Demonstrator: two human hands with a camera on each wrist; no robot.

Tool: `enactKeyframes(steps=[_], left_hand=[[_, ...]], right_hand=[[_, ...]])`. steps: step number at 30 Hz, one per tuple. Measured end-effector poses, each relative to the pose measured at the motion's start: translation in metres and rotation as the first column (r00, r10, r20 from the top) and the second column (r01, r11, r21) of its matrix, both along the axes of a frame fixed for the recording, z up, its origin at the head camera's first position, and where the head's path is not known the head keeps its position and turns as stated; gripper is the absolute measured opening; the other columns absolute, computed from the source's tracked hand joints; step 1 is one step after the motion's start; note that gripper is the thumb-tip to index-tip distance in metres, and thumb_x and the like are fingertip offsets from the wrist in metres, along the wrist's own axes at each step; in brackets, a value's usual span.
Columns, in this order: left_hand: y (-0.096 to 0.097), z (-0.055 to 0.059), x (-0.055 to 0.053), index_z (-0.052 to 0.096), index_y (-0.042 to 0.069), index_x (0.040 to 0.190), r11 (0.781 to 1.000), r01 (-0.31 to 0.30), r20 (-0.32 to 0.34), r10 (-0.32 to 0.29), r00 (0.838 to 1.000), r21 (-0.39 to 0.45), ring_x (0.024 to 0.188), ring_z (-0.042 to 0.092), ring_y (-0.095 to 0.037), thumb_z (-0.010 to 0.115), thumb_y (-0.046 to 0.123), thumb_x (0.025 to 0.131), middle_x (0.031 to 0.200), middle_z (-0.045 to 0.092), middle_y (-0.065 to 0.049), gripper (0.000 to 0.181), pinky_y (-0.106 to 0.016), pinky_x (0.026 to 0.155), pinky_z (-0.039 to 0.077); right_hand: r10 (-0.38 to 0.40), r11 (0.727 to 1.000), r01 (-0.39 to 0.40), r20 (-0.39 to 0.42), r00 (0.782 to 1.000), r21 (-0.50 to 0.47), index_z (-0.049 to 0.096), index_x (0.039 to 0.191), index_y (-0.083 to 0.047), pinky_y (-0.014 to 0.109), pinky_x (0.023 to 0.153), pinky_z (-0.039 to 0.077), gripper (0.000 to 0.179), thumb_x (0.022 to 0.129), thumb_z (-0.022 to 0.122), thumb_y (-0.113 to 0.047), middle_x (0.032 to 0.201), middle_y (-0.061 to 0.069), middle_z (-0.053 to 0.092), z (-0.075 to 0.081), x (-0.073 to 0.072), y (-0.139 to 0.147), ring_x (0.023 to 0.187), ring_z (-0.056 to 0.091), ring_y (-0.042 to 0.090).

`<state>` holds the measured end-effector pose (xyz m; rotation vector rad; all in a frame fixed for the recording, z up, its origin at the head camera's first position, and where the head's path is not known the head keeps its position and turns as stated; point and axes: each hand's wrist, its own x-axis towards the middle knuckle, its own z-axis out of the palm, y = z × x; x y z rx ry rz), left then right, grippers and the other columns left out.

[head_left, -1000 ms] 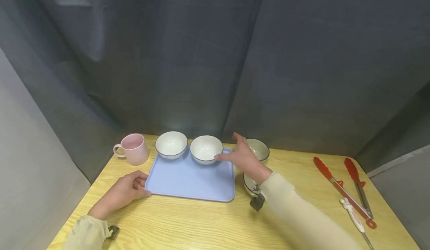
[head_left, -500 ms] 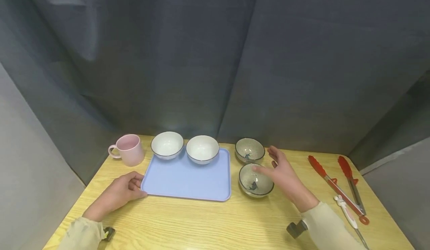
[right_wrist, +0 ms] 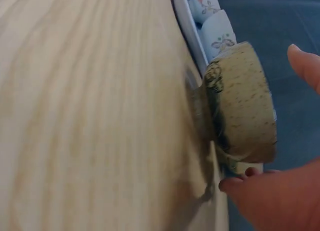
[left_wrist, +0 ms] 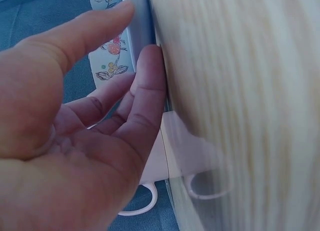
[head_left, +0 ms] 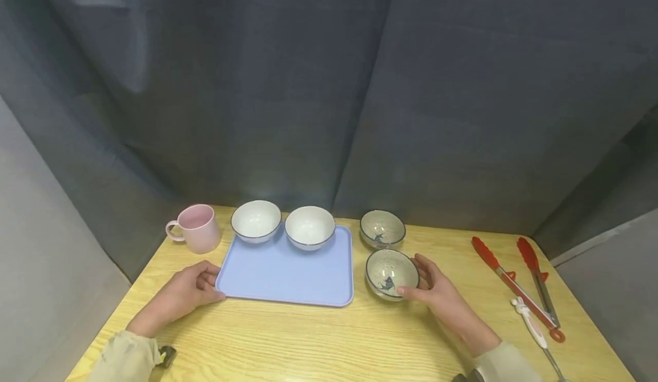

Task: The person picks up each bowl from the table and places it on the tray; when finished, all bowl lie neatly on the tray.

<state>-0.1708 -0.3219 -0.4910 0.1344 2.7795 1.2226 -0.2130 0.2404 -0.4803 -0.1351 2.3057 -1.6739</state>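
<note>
In the head view, my left hand (head_left: 182,293) is at the front left corner of a light blue tray (head_left: 288,276), its thumb and curled fingers holding the edge. The left wrist view shows the thumb and fingertips against the tray's side (left_wrist: 141,28). My right hand (head_left: 444,299) spreads around the right side of a speckled beige bowl (head_left: 385,268) with a dark blue motif. In the right wrist view a gap separates the thumb (right_wrist: 306,68) from this bowl (right_wrist: 245,103), and the fingers lie beside it. Two white bowls (head_left: 256,222) stand on the tray's back part.
Behind the near speckled bowl stands a second speckled bowl (head_left: 382,228). A pink mug (head_left: 200,230) is left of the tray. At the right lie red-tipped tongs (head_left: 519,290) and a white-handled utensil (head_left: 532,325). A dark curtain (head_left: 329,85) borders the table's back.
The right hand has left the right white bowl, moved right and come down beside the near speckled bowl. The left hand has stayed at the tray corner, and the head view has shifted slightly.
</note>
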Motion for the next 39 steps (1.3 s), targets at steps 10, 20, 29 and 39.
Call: enactKeyframes(steps=[10, 20, 29, 39], left_hand=[[0.0, 0.0, -0.001, 0.07, 0.0, 0.128, 1.0, -0.004, 0.002, 0.004, 1.0, -0.01, 0.092, 0.068, -0.015, 0.095, 0.018, 0.089, 0.107, 0.075, -0.007, 0.05, -0.024, 0.079, 0.055], [0.001, 0.001, -0.001, 0.069, -0.001, 0.13, 1.0, -0.021, 0.022, 0.021, 1.0, -0.014, 0.092, 0.066, -0.016, 0.095, 0.02, 0.09, 0.108, 0.075, -0.007, 0.052, -0.024, 0.077, 0.054], [-0.001, -0.001, -0.002, 0.069, -0.001, 0.129, 1.0, -0.004, 0.008, 0.004, 1.0, 0.001, 0.091, 0.067, -0.015, 0.094, 0.019, 0.09, 0.107, 0.075, -0.007, 0.05, -0.024, 0.078, 0.055], [-0.003, -0.003, -0.002, 0.069, 0.0, 0.13, 1.0, -0.004, 0.011, 0.004, 1.0, -0.002, 0.093, 0.067, -0.014, 0.094, 0.02, 0.091, 0.109, 0.075, -0.007, 0.051, -0.024, 0.079, 0.055]], right_hand=[[0.028, 0.995, -0.031, -0.03, 0.999, -0.092, 0.004, 0.177, 0.001, 0.06, 0.135, 0.016, 0.12, 0.09, 0.087, -0.004, 0.183, 0.033, 0.013, -0.013, 0.004, 0.002, 0.172, 0.006, 0.056], [0.076, 0.992, -0.075, 0.004, 0.997, -0.106, 0.0, 0.178, -0.008, 0.049, 0.131, 0.025, 0.128, 0.088, 0.091, 0.0, 0.186, 0.026, 0.003, -0.016, 0.001, -0.003, 0.173, 0.003, 0.054], [0.066, 0.995, -0.066, -0.002, 0.998, -0.078, 0.001, 0.178, -0.009, 0.05, 0.132, 0.022, 0.131, 0.086, 0.094, -0.004, 0.186, 0.024, 0.004, -0.017, -0.002, -0.005, 0.174, 0.002, 0.052], [0.047, 0.999, -0.047, 0.002, 0.999, -0.027, 0.001, 0.178, -0.007, 0.059, 0.134, 0.021, 0.13, 0.087, 0.095, -0.007, 0.186, 0.027, 0.004, -0.019, -0.001, -0.007, 0.172, 0.004, 0.055]])
